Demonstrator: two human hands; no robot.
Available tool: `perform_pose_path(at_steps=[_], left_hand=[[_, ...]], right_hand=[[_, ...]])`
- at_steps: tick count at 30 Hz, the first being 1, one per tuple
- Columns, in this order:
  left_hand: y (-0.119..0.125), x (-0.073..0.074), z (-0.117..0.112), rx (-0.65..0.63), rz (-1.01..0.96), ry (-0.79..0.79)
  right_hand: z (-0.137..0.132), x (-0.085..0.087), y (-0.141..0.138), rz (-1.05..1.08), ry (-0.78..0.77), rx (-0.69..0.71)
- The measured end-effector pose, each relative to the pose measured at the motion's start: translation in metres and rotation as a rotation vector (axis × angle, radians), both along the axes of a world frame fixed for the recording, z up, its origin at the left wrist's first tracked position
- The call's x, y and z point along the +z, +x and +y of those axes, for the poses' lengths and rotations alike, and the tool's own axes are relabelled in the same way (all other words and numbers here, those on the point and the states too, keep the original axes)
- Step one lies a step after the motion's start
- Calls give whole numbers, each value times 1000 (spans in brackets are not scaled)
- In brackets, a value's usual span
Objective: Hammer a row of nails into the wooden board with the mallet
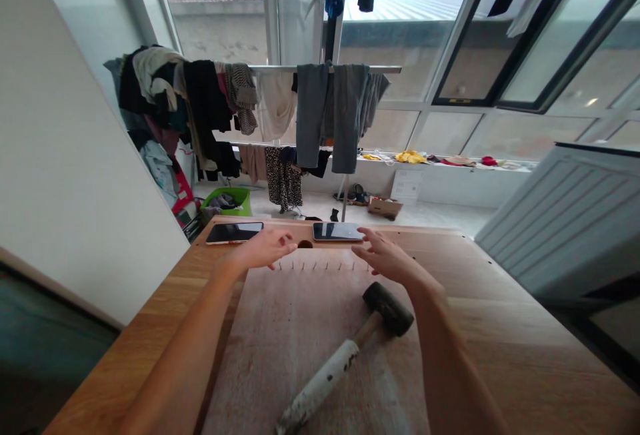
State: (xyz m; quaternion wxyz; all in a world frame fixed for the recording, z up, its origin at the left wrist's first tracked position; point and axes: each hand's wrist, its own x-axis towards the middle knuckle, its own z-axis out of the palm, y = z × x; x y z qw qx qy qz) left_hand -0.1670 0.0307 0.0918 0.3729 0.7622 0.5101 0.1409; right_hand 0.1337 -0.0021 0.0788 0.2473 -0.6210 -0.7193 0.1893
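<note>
My left hand (pixel 267 247) hovers at the far left corner of a wooden board (pixel 280 335), fingers loosely bent and apart, holding nothing. My right hand (pixel 384 255) is over the far right corner, its fingers spread and also holding nothing. Between them a row of several thin nails (pixel 315 266) stands upright along the board's far edge. The end nails are close to my fingers; I cannot tell whether they touch. Across the board lies a mallet (pixel 387 308) with a black head and a worn white-wrapped handle, its head towards my right forearm.
Two phones, a left one (pixel 233 233) and a right one (pixel 333 231), lie at the wooden table's (pixel 500 328) far edge, with a dark round hole (pixel 305 244) between them. Beyond stand a laundry rack (pixel 385 69) with clothes, a green basket (pixel 243 201) and a cardboard box (pixel 384 208).
</note>
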Motion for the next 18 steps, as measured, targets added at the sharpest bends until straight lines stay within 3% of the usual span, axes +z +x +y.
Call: perform_pose_path(at_steps=[11, 15, 18], left_hand=[[9, 1, -3, -28, -85, -117], [10, 0, -1, -68, -74, -32], [13, 0, -2, -140, 29, 94]], right_hand=[[7, -4, -3, 39, -222, 11], [10, -1, -2, -4, -206, -15], [10, -1, -5, -69, -139, 55]])
